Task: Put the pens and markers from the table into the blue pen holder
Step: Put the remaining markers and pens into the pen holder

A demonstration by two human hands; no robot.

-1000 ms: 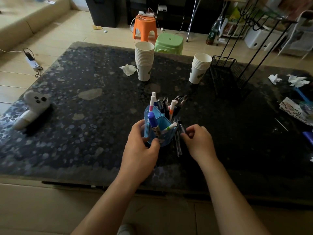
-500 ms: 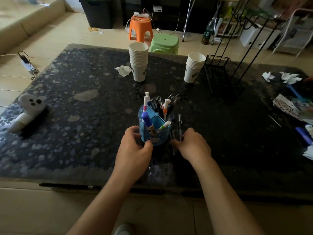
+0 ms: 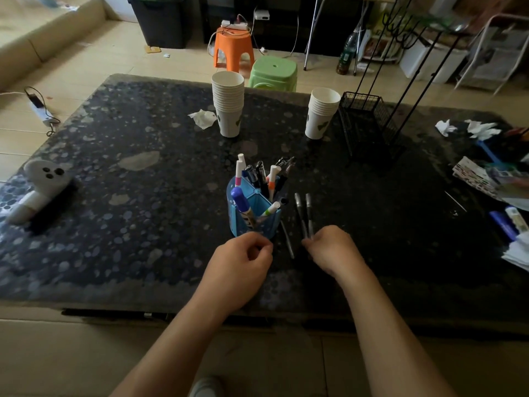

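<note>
The blue pen holder (image 3: 259,222) stands upright near the table's front middle, filled with several pens and markers. Just in front of it my left hand (image 3: 239,265) is curled loosely with nothing visible in it, no longer touching the holder. To the right, my right hand (image 3: 332,249) pinches the near ends of two dark pens (image 3: 304,214) that point away from me over the table. A third thin pen (image 3: 287,239) lies on the table between the holder and those two.
Two stacks of paper cups (image 3: 229,107) (image 3: 320,114) stand behind the holder, with a black wire rack (image 3: 369,124) to their right. A white ghost-shaped toy (image 3: 40,184) lies at the left edge. Papers, tissues and a blue marker (image 3: 502,224) clutter the right edge.
My left hand let go of the holder and drew back toward me. My right hand shifted right and closed on the ends of two dark pens.
</note>
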